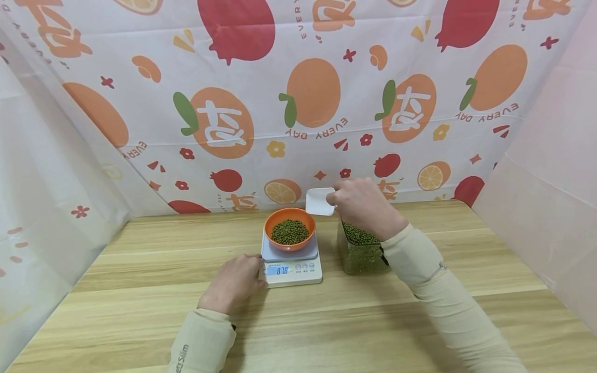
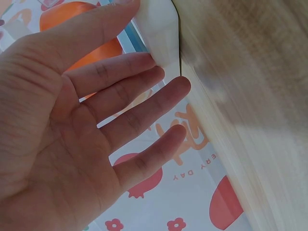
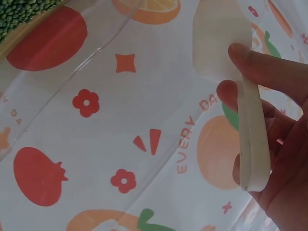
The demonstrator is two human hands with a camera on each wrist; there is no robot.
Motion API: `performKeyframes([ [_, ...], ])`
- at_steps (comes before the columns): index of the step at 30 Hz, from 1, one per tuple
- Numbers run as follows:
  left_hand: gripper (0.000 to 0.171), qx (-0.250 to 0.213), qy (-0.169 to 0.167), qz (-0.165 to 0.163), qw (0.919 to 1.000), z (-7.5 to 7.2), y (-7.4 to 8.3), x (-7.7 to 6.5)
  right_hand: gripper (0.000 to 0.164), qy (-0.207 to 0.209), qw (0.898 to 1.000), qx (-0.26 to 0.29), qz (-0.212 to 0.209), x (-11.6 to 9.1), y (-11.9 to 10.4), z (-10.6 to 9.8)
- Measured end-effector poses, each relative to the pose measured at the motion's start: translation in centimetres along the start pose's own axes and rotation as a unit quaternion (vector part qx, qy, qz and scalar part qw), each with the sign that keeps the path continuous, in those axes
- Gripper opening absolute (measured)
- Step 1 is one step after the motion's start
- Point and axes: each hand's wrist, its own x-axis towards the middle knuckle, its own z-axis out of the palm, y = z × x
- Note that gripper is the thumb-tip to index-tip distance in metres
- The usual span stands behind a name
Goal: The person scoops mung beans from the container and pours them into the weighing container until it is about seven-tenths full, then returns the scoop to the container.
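Observation:
My left hand (image 1: 235,280) is at the left edge of a white kitchen scale (image 1: 294,280), whose display reads about 87.8. In the left wrist view that hand's fingers (image 2: 139,120) are spread and nearly straight, tips by the scale's side. On the scale's platform sits an orange bowl (image 1: 289,214) with green mung beans (image 1: 290,232) in it. My right hand (image 1: 366,204) grips the handle of a white scoop (image 1: 320,202), raised just right of the bowl. The right wrist view shows thumb and fingers around the handle (image 3: 253,144).
Right of the scale stands a clear square container (image 1: 361,259) full of mung beans, partly covered by my right hand and forearm. Everything rests on a wooden table (image 1: 317,331). A fruit-print cloth (image 1: 261,103) hangs right behind its back edge.

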Motion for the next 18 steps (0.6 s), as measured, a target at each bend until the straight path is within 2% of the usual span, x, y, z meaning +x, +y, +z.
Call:
performKeyframes([
  [6,0.015,0.002,0.005,0.004,1.0,0.0,-0.1,0.0,0.021,0.013,1.0,0.009,0.01,-0.6,0.4,0.2],
  [18,0.016,0.01,-0.001,0.001,0.9999,0.0,-0.1,0.0,0.014,0.015,0.999,0.021,0.027,-1.6,0.8,0.1],
])
